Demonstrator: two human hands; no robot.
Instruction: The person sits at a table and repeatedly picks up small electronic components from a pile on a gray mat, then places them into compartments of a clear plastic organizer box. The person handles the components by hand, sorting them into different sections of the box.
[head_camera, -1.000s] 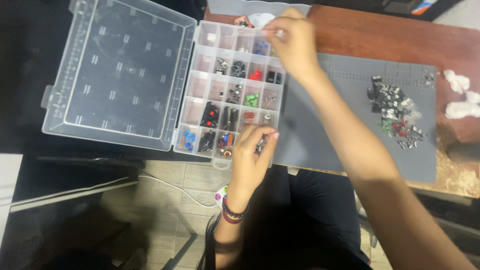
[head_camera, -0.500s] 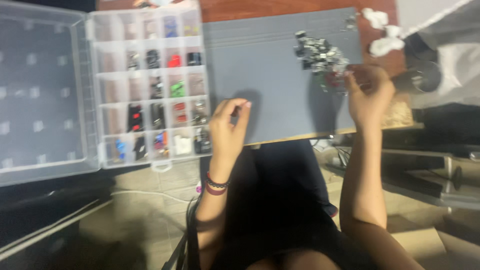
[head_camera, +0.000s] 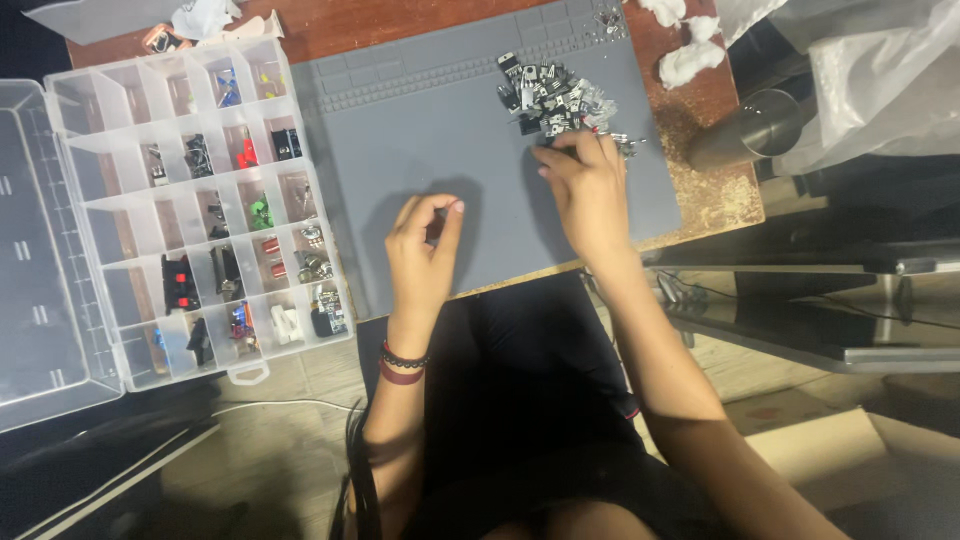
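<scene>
Two hands over a grey mat, sorting tiny parts next to a clear organizer box.

Right hand (head_camera: 590, 190) sits at the near edge of the pile of small dark and silver parts (head_camera: 555, 100) at the mat's far right, fingers curled down onto it; can't tell if it's actually gripping one yet. Left hand (head_camera: 425, 250) hovers mid-mat (head_camera: 420, 130), thumb and fingertips pinched together, but whatever's in there (if anything) is too small to see. The organizer box (head_camera: 190, 200) sits left of the mat with its lid flopped open, compartments partly filled. My guess at the risk: the pile is loose and near the counter (head_camera: 400, 20) edge, so a sloppy sweep could scatter bits onto the floor, or something lands in the wrong compartment.
</scene>
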